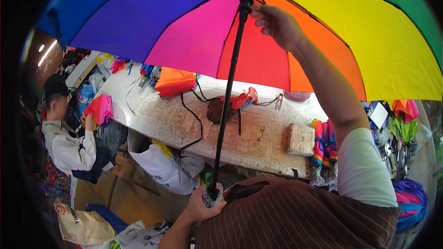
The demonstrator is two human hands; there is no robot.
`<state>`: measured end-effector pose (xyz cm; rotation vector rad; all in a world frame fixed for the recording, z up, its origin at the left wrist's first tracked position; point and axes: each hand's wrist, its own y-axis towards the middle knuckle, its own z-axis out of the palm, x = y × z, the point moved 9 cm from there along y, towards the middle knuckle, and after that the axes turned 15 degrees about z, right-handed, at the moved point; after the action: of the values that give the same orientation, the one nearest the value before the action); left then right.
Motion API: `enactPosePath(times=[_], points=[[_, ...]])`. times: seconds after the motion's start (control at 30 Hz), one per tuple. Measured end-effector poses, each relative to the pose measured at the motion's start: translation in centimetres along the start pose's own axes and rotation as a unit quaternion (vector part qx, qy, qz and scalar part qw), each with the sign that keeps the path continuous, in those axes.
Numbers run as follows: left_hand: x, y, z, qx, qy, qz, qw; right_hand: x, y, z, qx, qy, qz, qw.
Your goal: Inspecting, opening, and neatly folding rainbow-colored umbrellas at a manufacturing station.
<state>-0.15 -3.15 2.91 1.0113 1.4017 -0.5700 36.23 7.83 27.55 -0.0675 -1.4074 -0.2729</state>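
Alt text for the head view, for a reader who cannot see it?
An open rainbow umbrella fills the view: the left hand grips its handle, the right hand reaches the ribs near the black shaft. Below, a worktable; another person sits left.

A worn stone workbench [258, 133] is stretching across the middle. White sacks [168, 166] are leaning against its front, and a lamp [47, 51] is glowing far to its left.
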Motion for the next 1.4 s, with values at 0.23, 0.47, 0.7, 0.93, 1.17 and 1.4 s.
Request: enactPosePath(times=[0.23,0.47,0.7,0.93,1.17,1.4], points=[[-1.1,0.8,0.5,0.007,0.019,0.025,0.999,0.6,0.2,-2.1,-0.085,-0.055,-0.040,0.994],[-1.9,0.2,1.2,0.015,0.005,0.039,0.999,-3.9,-1.4,0.7,0.002,0.056,-0.014,0.998],[-2.1,0.7,1.3,0.017,-0.021,0.010,1.000,-16.6,-9.5,8.4,0.208,-0.129,0.143,0.959],[-1.6,-0.3,1.5,0.038,0.003,0.030,0.999,-17.4,-7.7,6.6,0.268,-0.303,0.182,0.896],[-2.4,0.5,2.4,0.042,-0.039,0.040,0.998,1.7,-1.3,2.2,0.158,0.207,0.023,0.965],[0.3,-2.5,0.1,-0.044,-0.182,-0.093,0.978,1.9,-1.7,4.6,0.202,0.339,0.047,0.918]])
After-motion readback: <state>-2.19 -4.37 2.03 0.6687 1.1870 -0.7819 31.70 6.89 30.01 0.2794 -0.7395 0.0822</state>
